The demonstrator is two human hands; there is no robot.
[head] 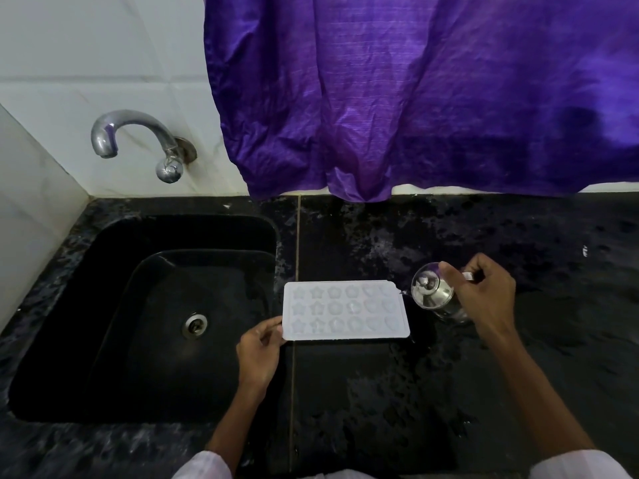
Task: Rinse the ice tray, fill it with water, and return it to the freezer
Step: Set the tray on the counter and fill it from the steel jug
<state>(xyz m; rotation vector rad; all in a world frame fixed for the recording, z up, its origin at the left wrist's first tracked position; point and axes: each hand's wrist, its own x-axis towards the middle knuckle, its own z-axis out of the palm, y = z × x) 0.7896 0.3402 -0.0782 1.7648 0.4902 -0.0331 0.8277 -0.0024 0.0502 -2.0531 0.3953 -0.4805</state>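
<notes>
Meanwhile, left hand (257,354) pinches ice tray (345,310) at counter's (484,392) sink-side edge; right hand (484,299), fingers closed round tilted glass (434,293), pours. Risk: fast pour overshoots shallow moulds, floods counter.

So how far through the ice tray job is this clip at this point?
Rinsing can't be confirmed, though the tap is off. In hand: the ice tray lies flat on the wet counter beside the sink, left hand steadying its edge, right hand tipping a steel cup at its right end. Left: finishing the fill and the freezer.
</notes>
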